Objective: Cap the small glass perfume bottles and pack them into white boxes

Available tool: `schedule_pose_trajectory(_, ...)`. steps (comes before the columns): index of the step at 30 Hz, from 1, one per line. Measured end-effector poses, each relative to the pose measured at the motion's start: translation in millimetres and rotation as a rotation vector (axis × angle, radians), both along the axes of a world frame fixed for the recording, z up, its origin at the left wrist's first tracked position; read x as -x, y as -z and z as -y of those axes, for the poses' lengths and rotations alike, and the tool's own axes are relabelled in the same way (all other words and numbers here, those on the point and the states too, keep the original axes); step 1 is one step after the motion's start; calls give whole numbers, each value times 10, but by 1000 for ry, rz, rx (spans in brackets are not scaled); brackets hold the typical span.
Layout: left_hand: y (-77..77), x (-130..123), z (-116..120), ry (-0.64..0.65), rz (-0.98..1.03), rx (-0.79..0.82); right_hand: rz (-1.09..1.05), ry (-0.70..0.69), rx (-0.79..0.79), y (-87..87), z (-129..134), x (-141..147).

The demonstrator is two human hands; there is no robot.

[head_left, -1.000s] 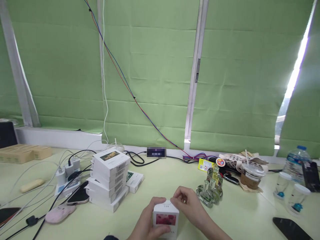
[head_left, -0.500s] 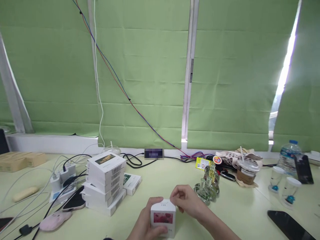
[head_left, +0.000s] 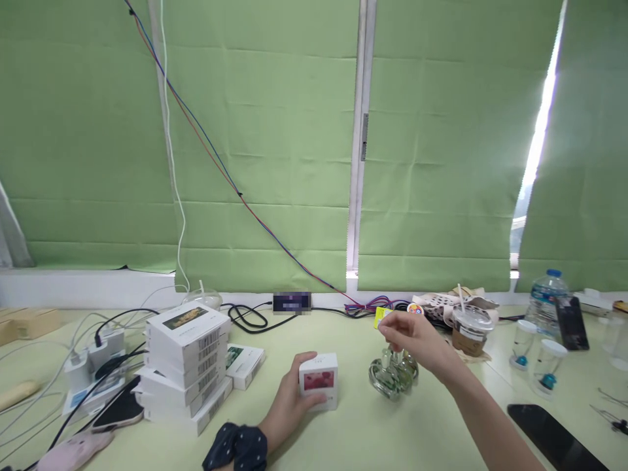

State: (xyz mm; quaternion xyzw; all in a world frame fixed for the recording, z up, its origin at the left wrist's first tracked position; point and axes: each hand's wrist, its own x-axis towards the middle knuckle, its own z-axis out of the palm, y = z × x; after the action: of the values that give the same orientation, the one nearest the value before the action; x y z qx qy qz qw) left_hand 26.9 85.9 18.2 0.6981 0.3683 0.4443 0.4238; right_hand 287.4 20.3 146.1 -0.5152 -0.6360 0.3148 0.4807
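My left hand is wrapped round a small white box with a dark pink picture on its front, upright on the table. A dark dotted band circles that wrist. My right hand is raised to the right of the box, over a cluster of clear greenish glass pieces. Its thumb and fingertips press together; whatever may be between them is too small to make out. The hand hides the back of the glass cluster.
To the left stand stacked white boxes, beside a tangle of chargers and cables. On the right are a lidded iced drink cup, small lidded jars, a water bottle and a black phone.
My right hand has left the box's top edge and moved up and right, over the glass pieces. My left hand still holds the box. The view has shifted slightly right.
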Motion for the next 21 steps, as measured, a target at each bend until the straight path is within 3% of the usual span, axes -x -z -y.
schedule_pose_trajectory(10, 60, -325, -938, -11, -9, -143, 324, 61, -7, -91, 81, -419)
schedule_pose_trajectory(21, 111, -571, -1854, -76, -16, -231, 471, 39, 103, 83, -27, -565)
